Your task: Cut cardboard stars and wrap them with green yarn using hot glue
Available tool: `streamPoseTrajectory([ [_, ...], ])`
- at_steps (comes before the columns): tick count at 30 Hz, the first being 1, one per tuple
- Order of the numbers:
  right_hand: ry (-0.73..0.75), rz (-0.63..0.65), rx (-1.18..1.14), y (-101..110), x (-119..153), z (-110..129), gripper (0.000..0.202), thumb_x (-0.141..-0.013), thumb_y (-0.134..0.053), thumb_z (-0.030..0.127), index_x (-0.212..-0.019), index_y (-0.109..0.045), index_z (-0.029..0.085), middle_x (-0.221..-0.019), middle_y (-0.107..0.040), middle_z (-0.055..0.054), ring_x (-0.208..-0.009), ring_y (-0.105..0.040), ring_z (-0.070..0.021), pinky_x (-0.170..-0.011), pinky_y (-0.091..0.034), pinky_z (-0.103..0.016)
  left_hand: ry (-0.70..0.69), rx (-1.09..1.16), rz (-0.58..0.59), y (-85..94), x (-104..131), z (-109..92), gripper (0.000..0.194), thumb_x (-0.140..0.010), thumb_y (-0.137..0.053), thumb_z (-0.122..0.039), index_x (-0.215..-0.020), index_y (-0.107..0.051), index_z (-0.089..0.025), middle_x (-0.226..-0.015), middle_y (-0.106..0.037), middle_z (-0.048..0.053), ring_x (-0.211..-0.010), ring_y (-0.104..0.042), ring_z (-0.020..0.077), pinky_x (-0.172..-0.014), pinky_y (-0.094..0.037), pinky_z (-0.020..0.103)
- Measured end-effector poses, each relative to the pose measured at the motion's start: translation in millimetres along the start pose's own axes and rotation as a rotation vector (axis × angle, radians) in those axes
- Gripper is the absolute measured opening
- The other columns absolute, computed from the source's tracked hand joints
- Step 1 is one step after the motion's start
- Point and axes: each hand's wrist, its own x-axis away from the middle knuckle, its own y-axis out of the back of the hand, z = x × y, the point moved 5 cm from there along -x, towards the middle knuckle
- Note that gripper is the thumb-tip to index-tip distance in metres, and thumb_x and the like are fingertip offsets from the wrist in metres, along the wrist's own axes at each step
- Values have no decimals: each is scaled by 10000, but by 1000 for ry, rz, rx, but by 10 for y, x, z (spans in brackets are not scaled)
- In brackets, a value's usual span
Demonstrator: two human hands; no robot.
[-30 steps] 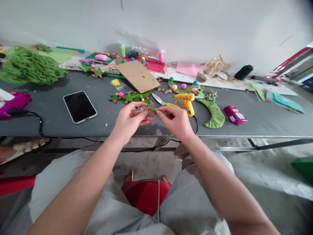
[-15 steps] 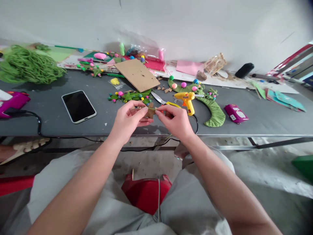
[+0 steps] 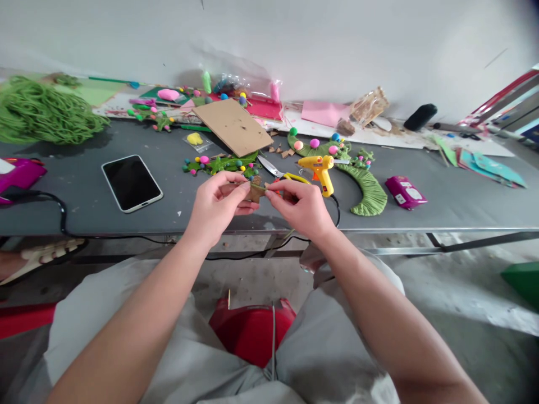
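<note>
View drifted slightly; forearms (image 3: 138,297) converging, left hand (image 3: 215,206) pinching brown piece (image 3: 256,194), right hand (image 3: 301,207) pinching green strand (image 3: 259,187).

Soft, even light of moderate brightness; the wall (image 3: 126,33) is palest toward the upper right, where the corner darkens. Glare streaks the floor (image 3: 484,303) at right. The bag (image 3: 248,84) glints. A faint shadow underlies the yarn (image 3: 50,112). Wide-angle stretch swells the forearms (image 3: 135,308); the brown piece (image 3: 256,193) looks soft.
</note>
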Motion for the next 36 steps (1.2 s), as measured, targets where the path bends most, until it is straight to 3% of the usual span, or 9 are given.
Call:
streamPoseTrajectory([
  [8, -63, 51, -161, 57, -61, -23, 278, -878, -687, 429, -860, -749, 158, -638, -545, 8, -583, -369, -99, -534, -307, -266, -18, 7, -3, 10, 1, -47, 182, -838, -734, -326, -963, -647, -228, -873, -748, 42, -702, -753, 215, -687, -634, 355],
  [14, -88, 161, -232, 83, -113, -86, 265, -879, -688, 400, -878, -750, 142, -608, -519, 24, -561, -377, -87, -513, -284, -256, -8, 60, 75, 15, -15, -61, 219, -835, -748, -331, -967, -623, -208, -848, -730, 25, -678, -741, 181, -664, -626, 303],
  [19, -34, 267, -157, 85, -133, -106, 280, -886, -681, 416, -903, -756, 146, -617, -519, 30, -566, -355, -84, -521, -284, -255, 39, 71, 221, -6, 14, -93, 207, -832, -764, -306, -966, -651, -197, -815, -720, 16, -641, -736, 169, -643, -625, 279],
  [26, 59, 446, 2, 97, -173, -139, 213, -898, -663, 362, -873, -729, 161, -649, -564, 29, -604, -447, -96, -581, -345, -254, 135, -154, 466, -131, 99, 35, 168, -853, -743, -339, -941, -703, -201, -790, -707, 31, -669, -746, 193, -604, -611, 270],
  [31, 112, 504, 75, 91, -234, -87, 180, -907, -644, 330, -821, -668, 175, -692, -582, 26, -641, -465, -108, -617, -350, -257, 143, -242, 486, -167, 81, 145, 151, -856, -722, -344, -919, -703, -208, -765, -690, 22, -629, -728, 187, -583, -603, 278],
  [36, 57, 489, 109, 23, -238, -12, 218, -902, -650, 343, -772, -642, 169, -669, -573, 26, -613, -439, -99, -581, -316, -263, 122, -310, 468, -156, 45, 219, 163, -879, -704, -371, -930, -694, -216, -751, -715, 31, -624, -720, 183, -573, -577, 266],
])
